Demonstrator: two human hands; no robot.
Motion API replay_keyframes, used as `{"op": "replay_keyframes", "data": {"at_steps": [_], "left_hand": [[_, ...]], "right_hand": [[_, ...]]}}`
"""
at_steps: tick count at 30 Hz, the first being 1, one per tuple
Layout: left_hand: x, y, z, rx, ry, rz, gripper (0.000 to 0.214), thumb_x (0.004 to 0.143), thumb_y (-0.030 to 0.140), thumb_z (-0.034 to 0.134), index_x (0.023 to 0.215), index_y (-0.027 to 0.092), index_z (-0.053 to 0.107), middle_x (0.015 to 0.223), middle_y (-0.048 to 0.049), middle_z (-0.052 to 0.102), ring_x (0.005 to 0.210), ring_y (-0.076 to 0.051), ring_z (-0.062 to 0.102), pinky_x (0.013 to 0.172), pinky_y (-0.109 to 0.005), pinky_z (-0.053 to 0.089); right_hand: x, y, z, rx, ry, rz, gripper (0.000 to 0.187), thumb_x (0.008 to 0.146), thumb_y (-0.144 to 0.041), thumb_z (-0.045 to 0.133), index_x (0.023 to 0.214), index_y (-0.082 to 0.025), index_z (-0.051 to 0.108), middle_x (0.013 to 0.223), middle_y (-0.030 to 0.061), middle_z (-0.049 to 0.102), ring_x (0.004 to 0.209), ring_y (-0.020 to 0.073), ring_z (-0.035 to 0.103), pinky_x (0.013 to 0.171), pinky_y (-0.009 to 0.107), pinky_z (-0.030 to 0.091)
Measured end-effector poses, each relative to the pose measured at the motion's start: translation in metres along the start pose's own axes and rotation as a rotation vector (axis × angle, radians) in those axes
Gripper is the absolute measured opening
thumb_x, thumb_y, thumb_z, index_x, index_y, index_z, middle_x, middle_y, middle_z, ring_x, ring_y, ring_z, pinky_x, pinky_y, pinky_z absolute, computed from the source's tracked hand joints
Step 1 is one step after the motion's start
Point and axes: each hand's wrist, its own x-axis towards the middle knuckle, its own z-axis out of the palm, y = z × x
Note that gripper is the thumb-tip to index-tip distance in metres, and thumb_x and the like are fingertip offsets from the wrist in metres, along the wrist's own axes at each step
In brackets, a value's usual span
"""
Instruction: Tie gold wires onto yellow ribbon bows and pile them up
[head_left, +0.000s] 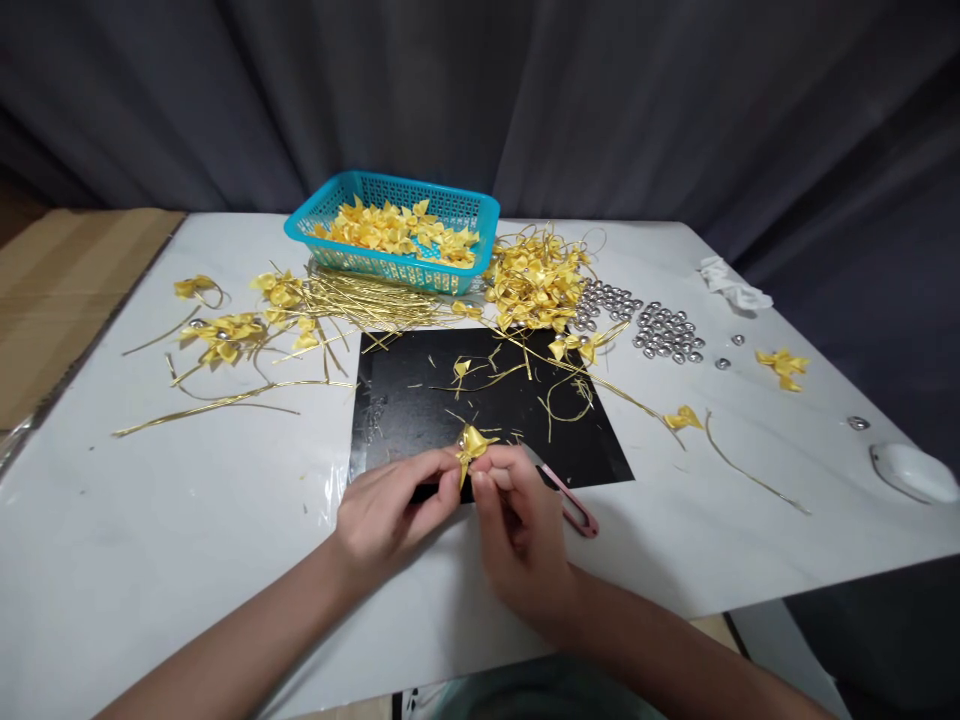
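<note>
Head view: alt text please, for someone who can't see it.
The left hand and right hand hold a yellow bow over a black mat on a white table. Beyond lie a blue basket of yellow ribbon pieces, gold strands and more bows, with silver beads to the right.

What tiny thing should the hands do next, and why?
Maybe the left hand should steady the bow while the right hand gives it a gentle twist: both hands pinch it from opposite sides, so one could hold while the other turns.
</note>
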Motion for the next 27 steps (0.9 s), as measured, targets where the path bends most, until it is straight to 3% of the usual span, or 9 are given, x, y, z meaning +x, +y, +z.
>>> {"op": "replay_keyframes", "data": {"at_steps": [7,11,17,22,27], "left_hand": [[-0.004,0.000,0.001,0.019,0.025,0.138,0.012,0.083,0.011,0.050,0.079,0.020,0.057,0.070,0.0036,0.075,0.053,-0.010,0.068,0.055,-0.012,0.054],[-0.008,-0.004,0.003,0.035,0.055,0.185,0.012,0.082,0.010,0.050,0.082,0.020,0.058,0.076,0.0010,0.076,0.061,-0.011,0.071,0.062,-0.013,0.056],[-0.003,-0.010,0.002,-0.002,0.070,0.194,0.009,0.082,0.012,0.055,0.084,0.019,0.059,0.081,-0.0034,0.076,0.069,-0.014,0.072,0.071,-0.018,0.058],[-0.002,-0.013,0.002,0.005,0.069,0.158,0.008,0.081,0.011,0.056,0.083,0.017,0.060,0.081,-0.0045,0.076,0.072,-0.014,0.072,0.071,-0.017,0.058],[-0.003,-0.013,0.003,-0.003,0.046,0.180,0.010,0.081,0.011,0.056,0.085,0.018,0.061,0.082,-0.0037,0.076,0.071,-0.014,0.072,0.071,-0.018,0.059]], "right_hand": [[-0.004,-0.002,0.003,0.086,0.029,-0.054,0.007,0.091,-0.018,0.036,0.090,-0.019,0.043,0.056,-0.0047,0.049,0.042,0.0055,0.040,0.042,0.017,0.031],[-0.003,-0.002,0.003,0.106,0.035,-0.069,0.007,0.091,-0.018,0.037,0.090,-0.019,0.043,0.057,-0.0050,0.049,0.042,0.0051,0.039,0.041,0.016,0.031],[0.000,0.002,0.001,0.135,-0.025,-0.003,0.007,0.090,-0.021,0.041,0.093,-0.019,0.047,0.055,-0.0053,0.046,0.047,0.0069,0.044,0.047,0.018,0.038],[0.002,0.004,-0.001,0.039,0.028,-0.007,0.008,0.088,-0.019,0.045,0.085,-0.018,0.052,0.065,-0.0004,0.057,0.056,0.0081,0.054,0.052,0.018,0.043],[0.003,0.003,0.001,0.037,0.043,0.010,0.009,0.088,-0.018,0.043,0.084,-0.017,0.051,0.068,0.0005,0.060,0.055,0.0074,0.056,0.049,0.017,0.043]]}}
